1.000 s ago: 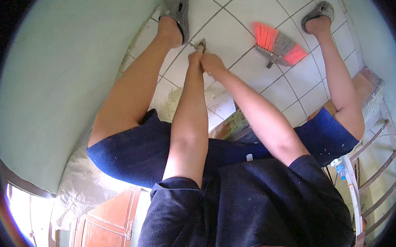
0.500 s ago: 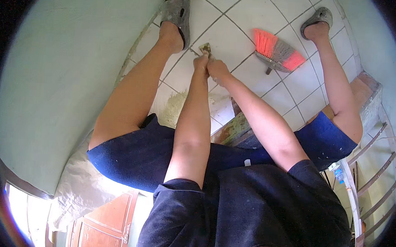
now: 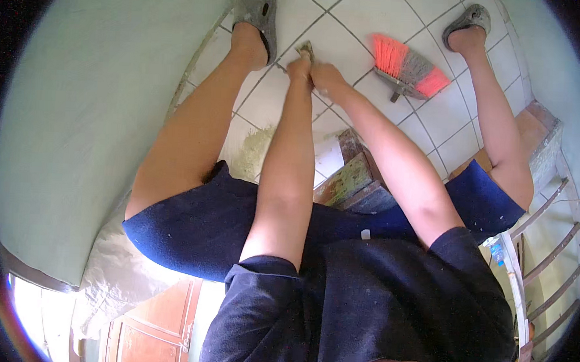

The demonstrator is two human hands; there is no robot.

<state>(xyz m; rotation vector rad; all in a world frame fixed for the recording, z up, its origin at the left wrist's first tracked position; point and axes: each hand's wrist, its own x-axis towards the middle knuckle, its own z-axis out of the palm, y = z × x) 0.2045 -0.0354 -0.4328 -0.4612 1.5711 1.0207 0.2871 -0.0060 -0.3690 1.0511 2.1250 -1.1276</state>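
White tile (image 3: 347,54) lay under a small flat tool (image 3: 305,48) in the head view, the left hand (image 3: 300,67) closed around it, the right hand (image 3: 327,78) curled alongside, its hold unclear. Both had reached farther out, apparently shifting the work outward.

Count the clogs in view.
2, both worn: the left clog near the left wall; the right clog up and right of the broom head. No others show.

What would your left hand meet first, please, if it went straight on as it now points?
Beyond the tool it seems to hold, the left hand would likely meet only floor, as far as the picture shows; depth is unclear.
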